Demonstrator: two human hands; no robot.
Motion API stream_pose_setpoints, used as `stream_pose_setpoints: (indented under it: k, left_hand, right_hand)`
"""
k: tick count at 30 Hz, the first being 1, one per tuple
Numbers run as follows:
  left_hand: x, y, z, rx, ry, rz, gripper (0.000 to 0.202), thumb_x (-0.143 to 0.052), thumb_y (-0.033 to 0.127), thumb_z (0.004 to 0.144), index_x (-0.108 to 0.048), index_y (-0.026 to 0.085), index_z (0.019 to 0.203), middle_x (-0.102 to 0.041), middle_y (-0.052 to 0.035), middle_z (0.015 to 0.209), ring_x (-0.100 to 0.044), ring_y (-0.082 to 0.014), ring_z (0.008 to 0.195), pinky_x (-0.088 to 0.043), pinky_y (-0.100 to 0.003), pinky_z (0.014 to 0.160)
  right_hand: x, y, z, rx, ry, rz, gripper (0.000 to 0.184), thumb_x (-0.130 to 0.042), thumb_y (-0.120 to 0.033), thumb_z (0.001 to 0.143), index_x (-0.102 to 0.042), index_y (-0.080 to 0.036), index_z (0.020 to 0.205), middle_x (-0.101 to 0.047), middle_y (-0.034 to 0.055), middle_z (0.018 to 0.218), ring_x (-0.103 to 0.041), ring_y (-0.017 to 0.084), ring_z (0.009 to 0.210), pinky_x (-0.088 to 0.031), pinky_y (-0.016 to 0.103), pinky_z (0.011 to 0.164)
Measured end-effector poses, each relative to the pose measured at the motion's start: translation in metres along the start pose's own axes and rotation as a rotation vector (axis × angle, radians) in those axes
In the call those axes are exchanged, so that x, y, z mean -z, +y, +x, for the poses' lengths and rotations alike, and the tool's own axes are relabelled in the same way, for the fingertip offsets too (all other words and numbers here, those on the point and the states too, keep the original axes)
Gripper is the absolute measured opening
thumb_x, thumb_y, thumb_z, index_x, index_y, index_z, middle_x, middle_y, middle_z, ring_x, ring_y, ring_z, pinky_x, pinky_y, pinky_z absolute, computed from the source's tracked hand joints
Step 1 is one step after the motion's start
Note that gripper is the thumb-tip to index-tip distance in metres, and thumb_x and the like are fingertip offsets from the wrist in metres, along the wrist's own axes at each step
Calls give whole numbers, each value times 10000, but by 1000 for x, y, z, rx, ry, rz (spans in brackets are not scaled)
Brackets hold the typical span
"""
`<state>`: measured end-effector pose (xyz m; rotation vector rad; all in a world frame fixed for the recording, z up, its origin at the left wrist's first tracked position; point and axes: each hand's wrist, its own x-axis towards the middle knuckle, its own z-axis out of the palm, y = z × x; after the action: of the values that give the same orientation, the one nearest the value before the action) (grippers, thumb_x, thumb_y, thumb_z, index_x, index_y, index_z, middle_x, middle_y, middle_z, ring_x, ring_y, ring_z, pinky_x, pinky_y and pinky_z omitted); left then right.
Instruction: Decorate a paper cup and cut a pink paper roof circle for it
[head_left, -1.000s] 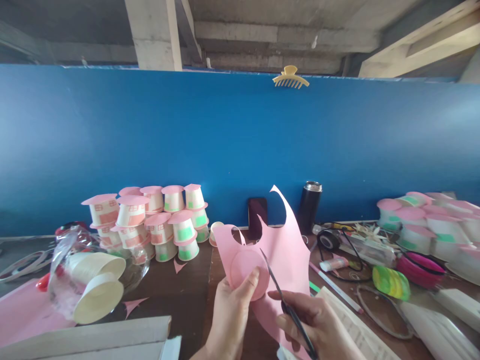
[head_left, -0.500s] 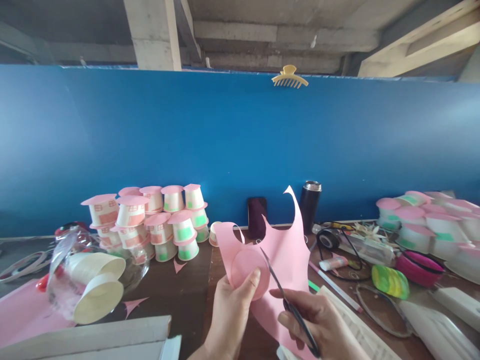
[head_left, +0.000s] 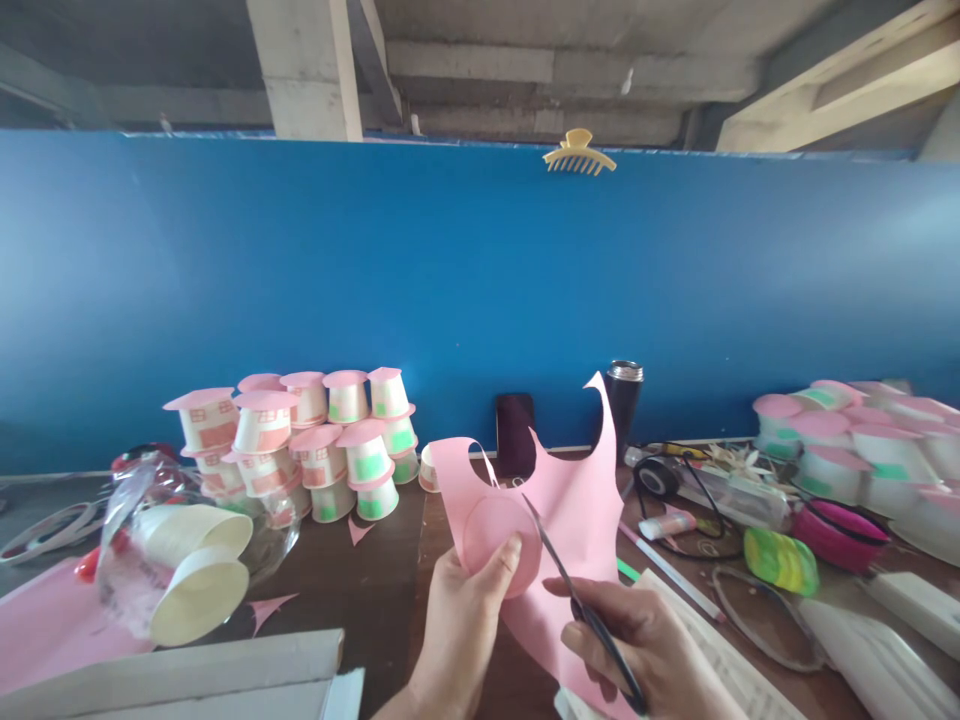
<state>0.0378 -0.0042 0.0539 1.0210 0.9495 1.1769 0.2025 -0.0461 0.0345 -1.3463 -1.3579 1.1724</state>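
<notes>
My left hand [head_left: 469,610] is closed on a sheet of pink paper [head_left: 574,510], its thumb pressed over a round pink disc [head_left: 491,535] that lies against the sheet. Curved notches are cut along the sheet's top edge, leaving pointed tips. In my right hand [head_left: 634,640] is a pair of black-handled scissors [head_left: 555,550], fingers wrapped round the handle. The blades point up and left, by the right edge of the disc. Whether the disc is a separate piece or still part of the sheet, I cannot tell.
Stacked paper cups with pink tops [head_left: 315,450] stand at left; more decorated cups [head_left: 862,440] are at far right. A plastic bag with cups [head_left: 202,590] lies at front left. A phone [head_left: 515,435] and black bottle [head_left: 624,395] are at the blue partition [head_left: 450,280].
The pink sheet's upper right part has shifted slightly to the right. My right hand and the scissors have moved a little right and down; my left hand has hardly moved.
</notes>
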Motion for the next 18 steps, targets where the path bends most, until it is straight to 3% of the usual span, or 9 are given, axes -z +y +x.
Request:
stream_pose_setpoints:
  k: [5, 10, 18]
  left_hand:
    - [-3, 3, -2, -12, 29, -31, 444, -681, 496, 745, -703, 73, 877, -672, -97, 665, -602, -213, 658, -457, -288, 585]
    - [2, -3, 3, -14, -21, -23, 394, -671, 478, 763, -696, 93, 844, -684, -102, 747, -605, -208, 686, -461, -281, 597]
    - [3, -5, 3, -43, -58, -66, 289, -642, 394, 806, -686, 114, 861, -681, -71, 701, -622, -220, 712, -480, -283, 618]
  right_hand:
    - [1, 3, 1, 7, -10, 8, 591, -681, -533, 729, -681, -76, 1105, -459, -53, 444, -387, 81, 391, -312, 217, 396]
    - [2, 3, 1, 7, -11, -7, 569, -680, -505, 736, -678, -82, 1117, -446, -58, 454, -388, 83, 394, -325, 221, 397]
    - [2, -1, -1, 13, -3, -25, 541, -682, -468, 743, -685, -73, 1111, -444, -58, 448, -382, 82, 393, -335, 231, 407]
